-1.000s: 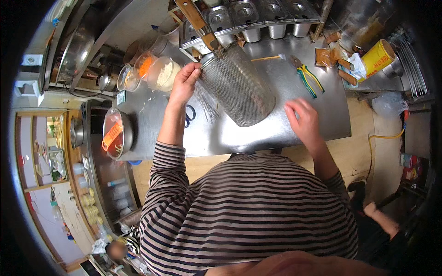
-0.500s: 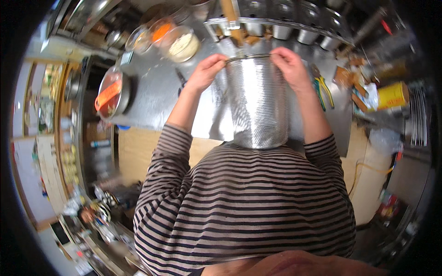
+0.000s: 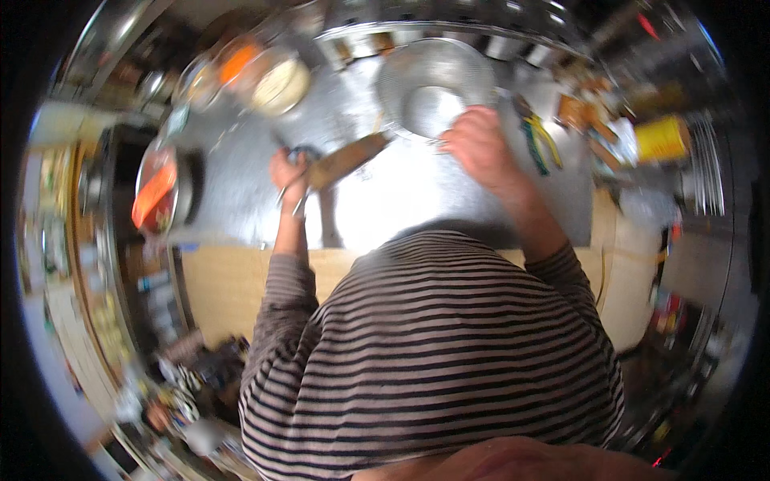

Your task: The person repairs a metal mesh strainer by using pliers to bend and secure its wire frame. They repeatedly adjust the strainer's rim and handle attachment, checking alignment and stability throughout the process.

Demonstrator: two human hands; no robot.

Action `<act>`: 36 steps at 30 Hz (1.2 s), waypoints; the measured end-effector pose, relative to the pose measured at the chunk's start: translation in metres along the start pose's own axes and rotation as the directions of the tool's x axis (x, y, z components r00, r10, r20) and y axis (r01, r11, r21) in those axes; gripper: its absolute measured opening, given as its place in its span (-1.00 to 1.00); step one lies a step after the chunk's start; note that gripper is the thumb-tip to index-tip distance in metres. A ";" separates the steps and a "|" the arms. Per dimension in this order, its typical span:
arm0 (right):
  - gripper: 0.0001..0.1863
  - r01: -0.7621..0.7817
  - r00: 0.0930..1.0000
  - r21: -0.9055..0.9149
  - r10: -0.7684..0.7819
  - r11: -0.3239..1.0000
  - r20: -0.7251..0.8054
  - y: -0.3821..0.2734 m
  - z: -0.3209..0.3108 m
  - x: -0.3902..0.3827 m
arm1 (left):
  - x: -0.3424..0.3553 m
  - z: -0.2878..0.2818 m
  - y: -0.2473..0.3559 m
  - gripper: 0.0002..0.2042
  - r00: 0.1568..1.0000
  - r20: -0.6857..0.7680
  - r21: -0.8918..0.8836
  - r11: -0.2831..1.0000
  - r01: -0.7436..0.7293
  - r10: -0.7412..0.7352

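Observation:
A deep metal mesh strainer [image 3: 393,84] stands on the steel table with its round mouth facing up. Its wooden handle [image 3: 349,161] slants toward the near left and ends in a metal loop beside my left wrist. My left hand [image 3: 290,172], blurred, is closed around a dark-handled tool [image 3: 303,151] lying by the strainer's handle; the tool's exact kind is unclear. At the strainer's near right rim, the fingers of my right hand [image 3: 481,148] are bent and closed on the edge. Yellow-and-green-handled pliers [image 3: 539,144] lie to the right of that hand.
Bowls of pale [image 3: 282,86] and orange food [image 3: 238,64] stand at the back left. A steel bowl [image 3: 184,188] holding an orange item sits at the table's left edge. A metal rack [image 3: 449,22] runs along the back. Brown pieces [image 3: 573,112] and a yellow box [image 3: 662,140] are at right.
The strainer has gone from upright-held against my body to standing on the table, its handle swung toward me. My left hand has left the rim and moved left to the dark-handled tool.

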State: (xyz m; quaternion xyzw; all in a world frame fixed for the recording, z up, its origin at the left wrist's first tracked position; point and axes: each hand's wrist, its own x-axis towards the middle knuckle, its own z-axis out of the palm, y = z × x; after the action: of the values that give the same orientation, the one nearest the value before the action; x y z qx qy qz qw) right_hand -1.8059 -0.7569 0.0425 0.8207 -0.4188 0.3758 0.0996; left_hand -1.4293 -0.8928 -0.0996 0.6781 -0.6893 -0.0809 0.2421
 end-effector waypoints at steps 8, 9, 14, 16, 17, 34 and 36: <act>-0.51 -0.317 0.926 0.159 0.341 0.935 -0.161 0.002 0.000 -0.045 | -0.008 -0.086 0.167 -0.22 0.615 -0.016 -0.498 0.527 -0.689 0.788; -0.54 -0.475 0.854 0.092 0.484 0.875 -0.191 0.012 0.000 -0.062 | -0.006 -0.093 0.177 -0.23 0.529 -0.002 -0.481 0.463 -0.745 0.849; -0.43 -0.778 0.542 -0.497 0.811 0.384 -0.221 0.085 -0.004 -0.163 | 0.002 -0.097 0.205 -0.40 0.376 0.143 -0.590 0.383 -0.711 0.916; -0.43 -0.791 0.333 -0.570 0.938 0.223 -0.095 0.096 -0.002 -0.192 | 0.005 -0.094 0.211 -0.48 0.327 0.130 -0.568 0.341 -0.749 0.936; -0.44 -0.768 0.403 -0.578 0.910 0.277 -0.100 0.101 -0.001 -0.201 | 0.006 -0.092 0.214 -0.51 0.297 0.110 -0.564 0.306 -0.767 0.949; -0.52 -0.272 0.380 0.923 0.851 -0.272 0.362 -0.009 -0.013 -0.154 | 0.007 -0.067 0.221 -0.68 0.244 0.053 -0.414 0.243 -0.877 0.968; -0.53 -0.221 0.373 0.900 0.820 -0.375 0.433 -0.021 -0.018 -0.137 | 0.009 -0.063 0.223 -0.72 0.276 0.048 -0.413 0.270 -0.870 0.960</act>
State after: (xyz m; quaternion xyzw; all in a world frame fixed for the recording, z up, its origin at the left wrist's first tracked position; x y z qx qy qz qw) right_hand -1.8501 -0.6512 -0.0381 0.1833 -0.3640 0.7042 -0.5813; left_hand -1.6003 -0.8724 0.0552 0.0795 -0.9587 -0.1278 0.2413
